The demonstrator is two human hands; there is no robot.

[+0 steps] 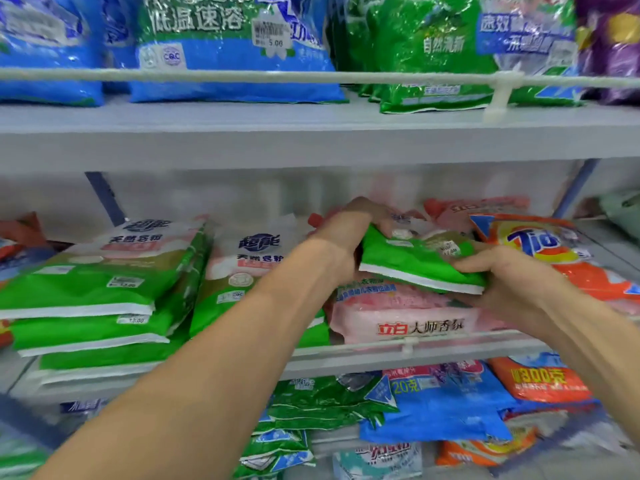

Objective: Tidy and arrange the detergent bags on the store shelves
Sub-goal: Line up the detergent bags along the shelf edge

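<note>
You're holding a green bag [415,263] of glossy, crinkled plastic film; the pink bag [408,315] beneath has the same shiny skin. The shelf [311,140] looks like matt painted metal, its rail [242,76] smooth and white, the price sticker [272,34] matt paper.

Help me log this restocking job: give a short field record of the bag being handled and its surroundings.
bag in hand: green and white detergent bag, tilted
left-hand grip: holds its far left end
right-hand grip: holds its near right corner
under it: pink bag, middle shelf
to the left: stacks of green bags
to the right: orange Tide bag
</note>
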